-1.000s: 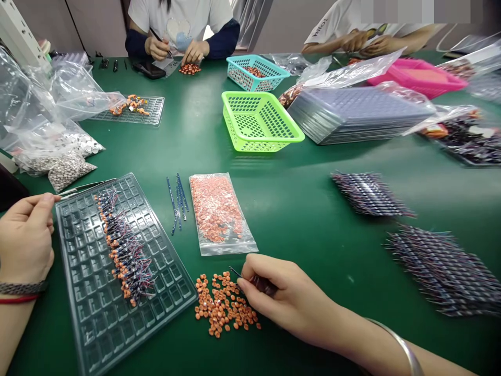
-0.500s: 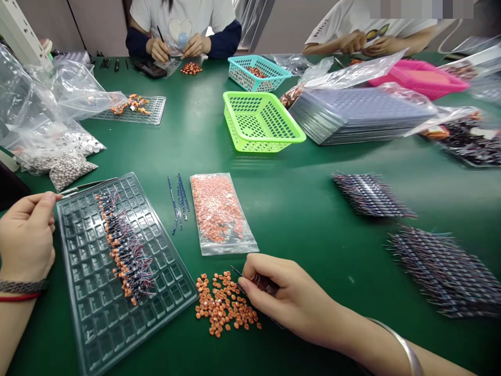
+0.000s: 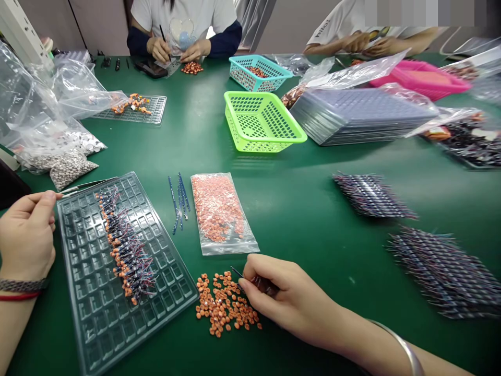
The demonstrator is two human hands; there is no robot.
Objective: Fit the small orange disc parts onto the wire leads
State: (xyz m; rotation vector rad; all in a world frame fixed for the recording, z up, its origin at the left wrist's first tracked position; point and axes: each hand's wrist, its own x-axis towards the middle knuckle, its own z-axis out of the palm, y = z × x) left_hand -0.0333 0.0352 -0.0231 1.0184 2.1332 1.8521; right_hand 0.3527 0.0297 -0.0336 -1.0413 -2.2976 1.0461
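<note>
My left hand [image 3: 27, 235] is closed at the left corner of a clear compartment tray [image 3: 90, 334]. Its fingertips pinch the end of slim silver tweezers [image 3: 92, 184], which lie along the tray's far edge. Across the tray runs a row of small wired parts with orange caps [image 3: 127, 256]. My right hand [image 3: 289, 297] is closed around a thin dark pointed tool [image 3: 236, 271], most of it hidden by the fingers. The tool's tip is just above a loose pile of small orange caps [image 3: 223, 308]. Behind the pile lies a zip bag of orange caps [image 3: 217, 206].
Thin blue strips [image 3: 180, 196] lie between tray and bag. Two bundles of wired strips [image 3: 371, 196] [image 3: 442, 271] are at right. Farther back are a green basket [image 3: 266, 141], a blue basket [image 3: 250, 81] and stacked clear trays [image 3: 364, 115]. Two people work across the table.
Nearly everything stays put. The view shifts very slightly, and both hands hold the same positions.
</note>
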